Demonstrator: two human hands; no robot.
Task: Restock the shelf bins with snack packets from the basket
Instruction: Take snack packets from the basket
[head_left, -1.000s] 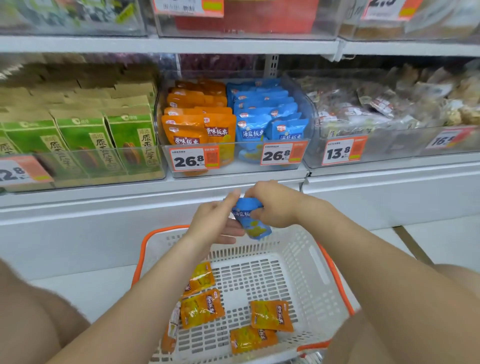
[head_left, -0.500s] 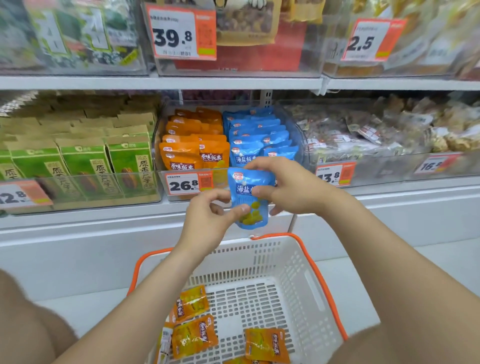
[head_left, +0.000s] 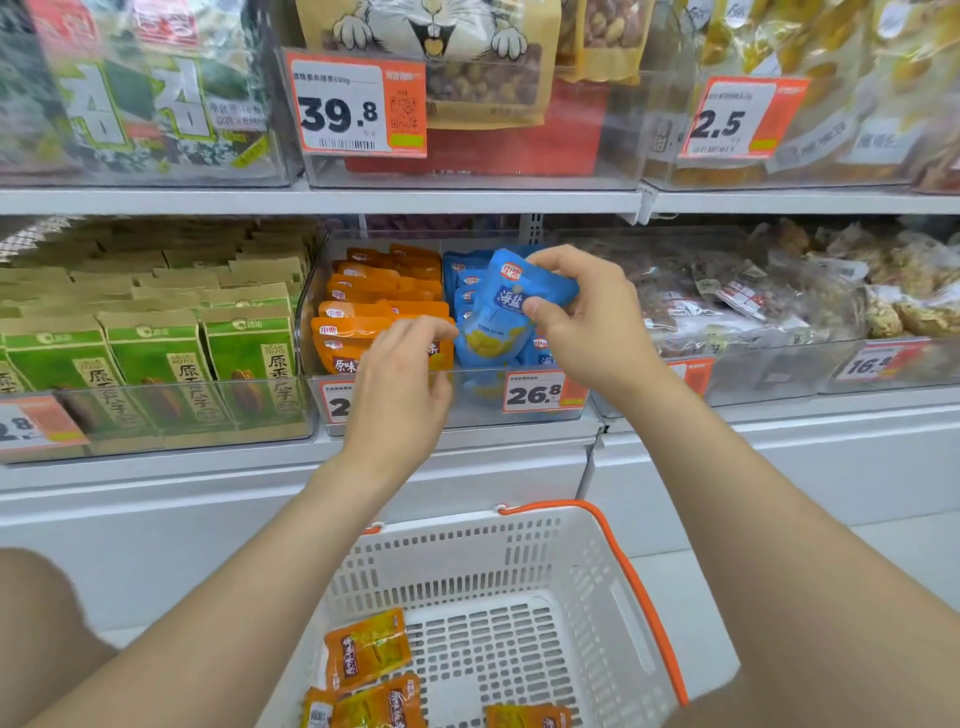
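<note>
Blue snack packet (head_left: 511, 306) was pinched in the right hand (head_left: 587, 322), thumb on its printed face and fingers curled over its upper right corner. I logged it as tilted and held over the right half of the clear bin (head_left: 467, 410), just above the row of blue packets (head_left: 464, 280) standing inside that half.

Left hand (head_left: 400, 384) hung in front of the bin's left half, fingers loosely bent with nothing in them. Its fingertips were close to the held packet's lower edge; from my feed I couldn't tell whether they touched it.

Inside the bin's left half: orange packets (head_left: 374, 306) stacked in rows, front to back. On the bin's front wall, right side, a price tag (head_left: 537, 392) read 26.8. A second tag on the left side was mostly hidden behind the left hand.

Left of the bin: green boxes (head_left: 156, 364) standing upright. Right of the bin: clear bags of mixed snacks (head_left: 753, 296). Below and in front of the bin: a white basket (head_left: 597, 571) with orange handles, and several orange-yellow packets (head_left: 366, 649) lying flat on its floor.
</note>
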